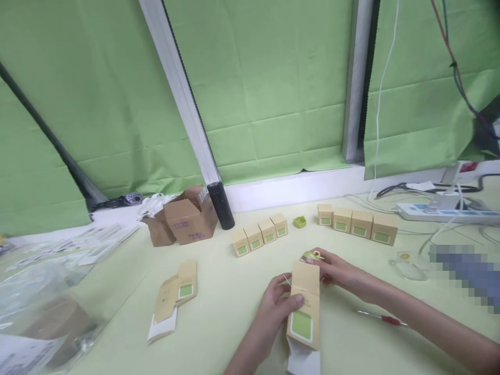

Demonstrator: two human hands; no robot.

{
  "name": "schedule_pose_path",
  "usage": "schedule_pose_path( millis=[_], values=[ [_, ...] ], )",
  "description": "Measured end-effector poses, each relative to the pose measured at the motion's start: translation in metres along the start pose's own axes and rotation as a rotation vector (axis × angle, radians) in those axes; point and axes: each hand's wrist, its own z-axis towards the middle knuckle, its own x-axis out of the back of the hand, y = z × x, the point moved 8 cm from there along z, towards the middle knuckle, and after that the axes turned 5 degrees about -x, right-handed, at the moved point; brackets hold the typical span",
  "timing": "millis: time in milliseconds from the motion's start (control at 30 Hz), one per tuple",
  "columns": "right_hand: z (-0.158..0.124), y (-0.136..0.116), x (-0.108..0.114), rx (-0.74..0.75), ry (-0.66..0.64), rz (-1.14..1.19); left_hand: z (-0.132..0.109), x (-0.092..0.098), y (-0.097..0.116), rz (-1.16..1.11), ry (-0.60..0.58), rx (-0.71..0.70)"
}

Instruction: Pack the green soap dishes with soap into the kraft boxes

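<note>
The open carton is gripped around its middle by the left hand, just above the table. At the carton's far end the right hand pinches a green piece; beyond the carton stand closed boxes.

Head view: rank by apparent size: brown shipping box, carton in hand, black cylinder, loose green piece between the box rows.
1. brown shipping box and held carton: these look similar. The carton is nearer the camera, so I haven't ranked them.
2. black cylinder
3. green piece
</note>
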Motion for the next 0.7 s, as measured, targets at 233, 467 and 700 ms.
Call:
schedule_pose_path(
  millis=[233, 467, 700],
  values=[
    [-0.008, 0.001, -0.015, -0.037, -0.094, 0.007, 0.001, -0.010, 0.007, -0.062, -0.007, -0.054],
    [0.004, 0.018, -0.016, -0.062, -0.101, -0.014, 0.003, 0.005, 0.004, -0.032, 0.155, -0.007],
    [-0.021, -0.012, -0.025, 0.273, 0.074, -0.593, -0.001, 0.010, 0.007, -0.117, 0.238, -0.011]
  ],
)
